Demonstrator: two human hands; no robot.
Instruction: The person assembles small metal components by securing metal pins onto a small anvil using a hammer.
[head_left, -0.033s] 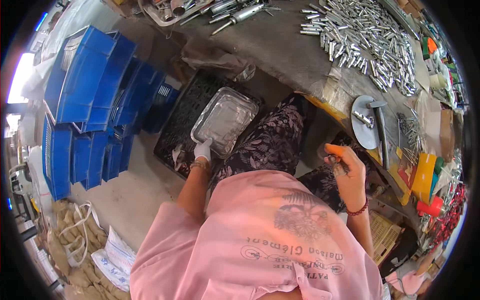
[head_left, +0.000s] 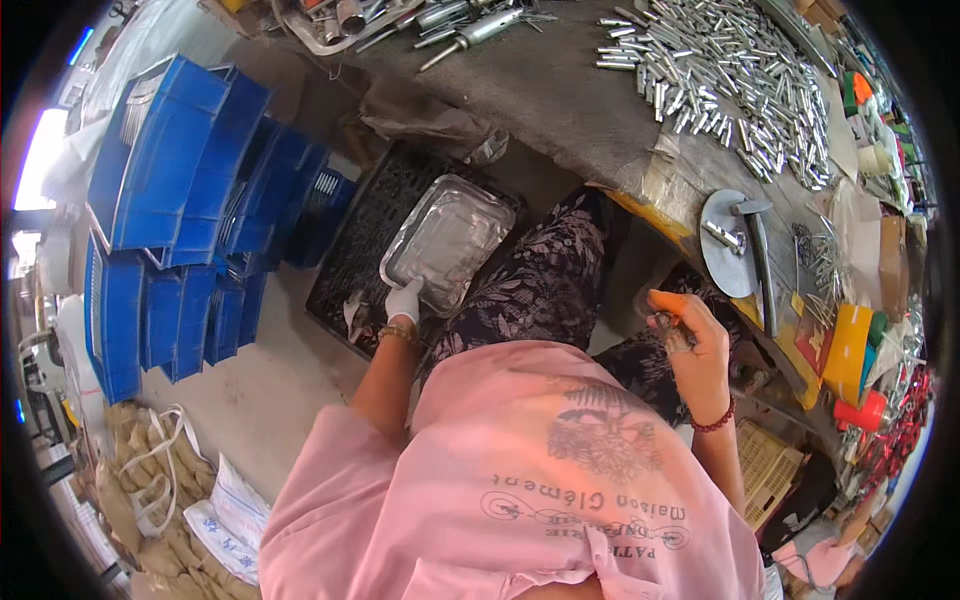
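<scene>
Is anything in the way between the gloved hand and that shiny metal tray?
Nothing visible. The left hand, in a white glove, is already at the near edge of the metal tray, which lies on a black crate. The right hand is off to the side.

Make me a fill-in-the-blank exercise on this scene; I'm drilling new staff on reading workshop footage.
1. The left hand, in a white glove, grips the edge of a shiny metal ____.
2. That tray lies on a black crate beside stacked crates coloured ____.
3. The right hand wears fingertip covers coloured ____.
4. The small metal tubes lie heaped on the ____.

Missing words: tray; blue; orange; workbench
</scene>
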